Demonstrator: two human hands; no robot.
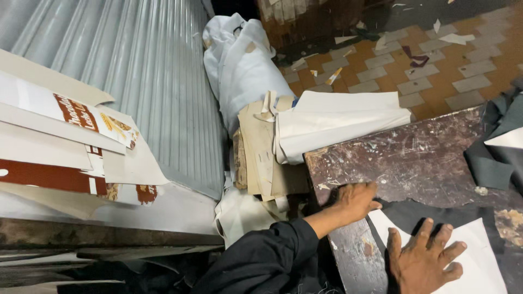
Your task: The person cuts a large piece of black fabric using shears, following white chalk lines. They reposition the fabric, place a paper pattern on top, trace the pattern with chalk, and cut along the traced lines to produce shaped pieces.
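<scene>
Pressing flat on a white sheet (479, 256), the right hand (422, 258) has its fingers spread wide and grips nothing; the sheet lies on black fabric (406, 213) at the near end of a scarred dark wooden table (403, 158). The left hand (357, 200), coming out of a black sleeve (267, 256), rests at the table's left edge, just beside that fabric, its fingers curled loosely and closed on nothing I can make out.

With only a palm holding it down, the white sheet could slide on the smooth fabric beneath, and the fabric itself could bunch or slip off the table's edge if the left hand drags at it. Beyond the edge, a stack of brown paper pieces (261, 152) and folded white cloth (340, 122) leans against a white wrapped bundle (239, 60); a knock from the elbow could tip it. Printed cardboard sheets (65, 141) lie against the corrugated metal shutter (152, 71) at the left, well apart. Scraps litter the paved floor (436, 60).
</scene>
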